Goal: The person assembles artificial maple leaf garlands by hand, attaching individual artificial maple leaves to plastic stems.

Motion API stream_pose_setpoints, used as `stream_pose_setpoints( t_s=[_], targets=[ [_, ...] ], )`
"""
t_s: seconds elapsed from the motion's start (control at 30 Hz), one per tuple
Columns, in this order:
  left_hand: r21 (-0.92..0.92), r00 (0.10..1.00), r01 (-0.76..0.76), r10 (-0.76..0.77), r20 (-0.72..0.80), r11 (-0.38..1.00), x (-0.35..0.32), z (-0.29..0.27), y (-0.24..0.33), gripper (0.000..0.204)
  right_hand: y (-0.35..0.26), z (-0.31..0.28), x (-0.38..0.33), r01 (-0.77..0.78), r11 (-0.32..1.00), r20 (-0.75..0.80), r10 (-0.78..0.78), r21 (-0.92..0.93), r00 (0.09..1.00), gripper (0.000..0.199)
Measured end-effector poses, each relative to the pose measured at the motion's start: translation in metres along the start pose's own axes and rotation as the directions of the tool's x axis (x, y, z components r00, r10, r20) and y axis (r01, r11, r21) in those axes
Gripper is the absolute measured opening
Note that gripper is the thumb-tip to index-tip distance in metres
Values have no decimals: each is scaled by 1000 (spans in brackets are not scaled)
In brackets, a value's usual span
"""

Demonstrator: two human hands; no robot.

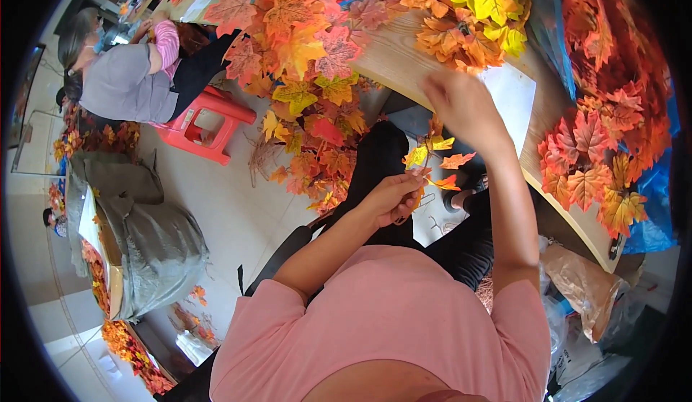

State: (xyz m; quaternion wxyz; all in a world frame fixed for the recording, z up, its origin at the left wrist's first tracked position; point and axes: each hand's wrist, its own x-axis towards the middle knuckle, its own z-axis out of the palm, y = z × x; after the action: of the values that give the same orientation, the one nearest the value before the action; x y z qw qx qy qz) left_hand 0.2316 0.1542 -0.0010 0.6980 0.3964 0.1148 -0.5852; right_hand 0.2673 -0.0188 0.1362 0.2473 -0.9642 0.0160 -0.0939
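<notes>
My left hand is closed in a pinch on a twig of artificial maple leaves, held above my lap. Small yellow and orange leaves stick out from the twig past my fingertips. Higher up, my right hand is over the table's near edge, beside a white paper sheet. Its fingers look curled but are smeared by motion, so whether it holds anything is unclear. A large bunch of orange, red and yellow maple leaves hangs over the table's left end, near my left hand.
On the wooden table lie yellow and orange leaf bunches. Red leaves heap at the right, by blue plastic. Clear plastic bags lie below. Another person sits on a red stool at left, above a grey-covered box.
</notes>
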Motion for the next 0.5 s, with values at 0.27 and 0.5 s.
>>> stream_pose_setpoints(
  t_s=[0.27,0.5],
  targets=[
    [-143,998,-6,15,60,990,3,7,-1,25,16,79,153,215,948,-404,-296,-235,866,19],
    [-163,997,-36,47,65,986,-9,-2,-2,22,22,64,175,395,858,-42,-431,-327,901,19]
  ],
)
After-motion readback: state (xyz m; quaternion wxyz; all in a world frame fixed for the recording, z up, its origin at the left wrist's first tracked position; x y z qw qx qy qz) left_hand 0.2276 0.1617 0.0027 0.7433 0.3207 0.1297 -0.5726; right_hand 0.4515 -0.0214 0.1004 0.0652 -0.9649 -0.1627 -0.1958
